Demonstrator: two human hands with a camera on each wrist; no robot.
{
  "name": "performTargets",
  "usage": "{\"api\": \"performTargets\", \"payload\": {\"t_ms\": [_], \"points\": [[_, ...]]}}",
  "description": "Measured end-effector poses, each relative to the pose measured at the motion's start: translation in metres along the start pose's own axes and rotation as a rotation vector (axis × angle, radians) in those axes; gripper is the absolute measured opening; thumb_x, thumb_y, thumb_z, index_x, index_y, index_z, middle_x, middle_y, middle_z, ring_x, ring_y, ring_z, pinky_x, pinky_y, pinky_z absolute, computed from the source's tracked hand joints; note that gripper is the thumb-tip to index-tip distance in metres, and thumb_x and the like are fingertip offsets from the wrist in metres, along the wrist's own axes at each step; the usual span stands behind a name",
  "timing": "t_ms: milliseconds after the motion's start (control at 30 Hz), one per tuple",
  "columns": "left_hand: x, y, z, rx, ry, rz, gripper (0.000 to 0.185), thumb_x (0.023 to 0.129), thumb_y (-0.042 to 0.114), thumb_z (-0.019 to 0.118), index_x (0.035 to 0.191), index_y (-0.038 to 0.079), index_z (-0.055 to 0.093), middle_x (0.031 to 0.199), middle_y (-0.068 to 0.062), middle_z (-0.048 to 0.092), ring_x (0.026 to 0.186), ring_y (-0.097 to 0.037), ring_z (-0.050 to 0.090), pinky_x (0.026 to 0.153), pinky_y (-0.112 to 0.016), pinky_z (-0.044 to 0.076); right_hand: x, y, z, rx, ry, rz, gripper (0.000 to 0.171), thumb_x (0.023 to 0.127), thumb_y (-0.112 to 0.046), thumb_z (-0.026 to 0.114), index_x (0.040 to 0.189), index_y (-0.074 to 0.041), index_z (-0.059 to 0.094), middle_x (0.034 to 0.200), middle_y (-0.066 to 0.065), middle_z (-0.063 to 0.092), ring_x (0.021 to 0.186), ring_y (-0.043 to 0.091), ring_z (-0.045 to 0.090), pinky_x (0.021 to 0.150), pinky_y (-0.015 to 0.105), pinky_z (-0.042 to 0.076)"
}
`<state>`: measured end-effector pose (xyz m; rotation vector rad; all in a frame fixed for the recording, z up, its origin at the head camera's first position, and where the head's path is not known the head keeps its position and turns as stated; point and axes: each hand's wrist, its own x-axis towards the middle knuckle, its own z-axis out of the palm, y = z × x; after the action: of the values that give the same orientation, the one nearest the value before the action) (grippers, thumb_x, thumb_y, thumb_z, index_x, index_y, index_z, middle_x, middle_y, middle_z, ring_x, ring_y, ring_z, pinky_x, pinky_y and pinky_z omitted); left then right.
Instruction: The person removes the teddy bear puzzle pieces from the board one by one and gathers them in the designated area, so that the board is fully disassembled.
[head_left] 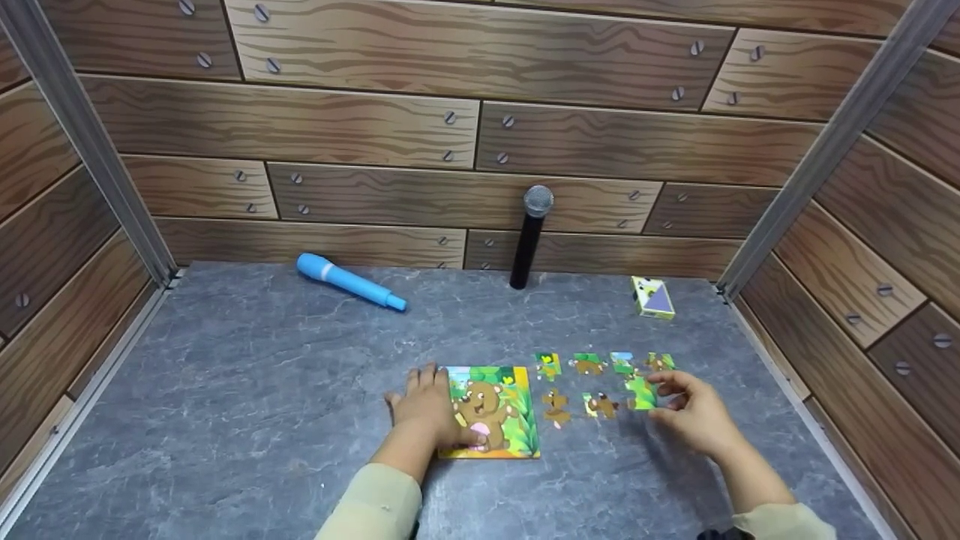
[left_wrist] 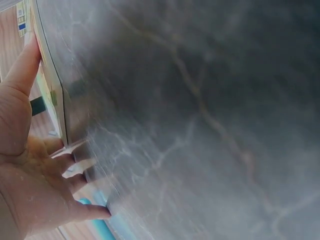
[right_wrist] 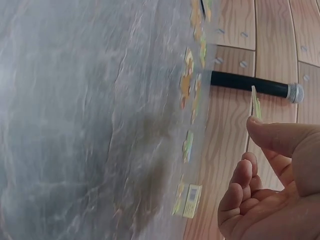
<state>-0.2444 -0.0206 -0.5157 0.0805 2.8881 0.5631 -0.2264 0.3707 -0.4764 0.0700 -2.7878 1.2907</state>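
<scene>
a person's left hand (head_left: 429,409) lies flat with straight, spread fingers on the left side of a bear puzzle board (head_left: 495,411), which sits on the grey stone-patterned bench (head_left: 247,405) near the middle of its front edge; the left wrist view shows the thumb along the board's edge (left_wrist: 50,85) and the palm (left_wrist: 30,185) against the bench surface. the right hand (head_left: 694,412), to the right of the board, pinches a green puzzle piece (head_left: 641,393) between thumb and fingertips, lifted just off the surface; in the right wrist view the piece (right_wrist: 255,102) stands edge-on above the thumb, with the other fingers loosely curled. between the board and that hand, loose puzzle pieces (head_left: 589,365) lie scattered in two rough rows, with a brown one (head_left: 556,409) just beside the board's right edge. along the back edge of the bench, a blue marker (head_left: 349,281) lies at an angle toward the left, a black microphone (head_left: 529,237) stands upright against the wood-patterned wall (head_left: 480,135) near the centre, and a small printed box (head_left: 652,297) rests near the back right corner.
</scene>
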Motion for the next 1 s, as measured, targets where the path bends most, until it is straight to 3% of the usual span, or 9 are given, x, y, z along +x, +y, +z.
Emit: {"api": "performTargets", "payload": {"t_ms": [667,1000], "points": [[0.002,-0.002,0.002,0.006,0.006,0.002,0.133,0.065,0.075,0.089,0.163,0.002,0.036,0.169,-0.021,0.031,0.157,-0.046,0.022,0.114,-0.080,0.025,0.016,0.036,0.000,-0.010,-0.057,0.085,0.047,0.084,0.015,0.074,0.129,0.012,0.062,0.105,0.021,0.065,0.092,0.027,0.063,0.063,0.030,0.053],[0.007,-0.005,0.008,0.000,0.007,0.003,0.133,0.065,0.074,0.090,0.163,0.002,0.035,0.169,-0.021,0.030,0.158,-0.046,0.021,0.113,-0.082,0.023,0.019,0.045,0.004,-0.012,-0.081,0.135,0.047,0.084,0.014,0.075,0.129,0.010,0.064,0.100,0.015,0.062,0.090,0.024,0.055,0.069,0.031,0.050]]}}
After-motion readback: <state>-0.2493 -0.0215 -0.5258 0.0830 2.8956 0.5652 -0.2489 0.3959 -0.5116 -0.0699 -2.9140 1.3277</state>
